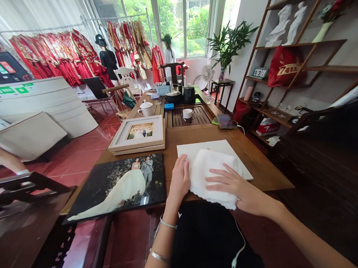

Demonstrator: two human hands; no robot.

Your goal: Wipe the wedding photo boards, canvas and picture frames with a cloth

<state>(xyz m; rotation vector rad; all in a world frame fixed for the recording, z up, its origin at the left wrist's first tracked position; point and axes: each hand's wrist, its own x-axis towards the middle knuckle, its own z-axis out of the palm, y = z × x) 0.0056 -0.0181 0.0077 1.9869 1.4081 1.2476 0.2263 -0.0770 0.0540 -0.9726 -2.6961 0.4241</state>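
A folded white cloth [214, 176] lies over a flat white panel [243, 166] at the table's near edge. My right hand [229, 185] rests flat on the cloth with its fingers spread. At the panel's left side is my left hand [180, 178], fingers stretched forward and beside the cloth's left edge. The cloth hides much of the panel. Left of my left hand, a glossy wedding photo panel [124, 185] lies face up. Behind it, a pale wooden picture frame [116, 139] with a small photo sits on top of another frame.
Toward the back of the wooden table [194, 137] are a lidded white mug [146, 108], a slatted tea tray [178, 120] with a white cup [187, 113], a dark kettle [189, 94] and a phone [226, 121] on a cable. Shelves [324, 44] stand right; a chair [28, 186] stands left.
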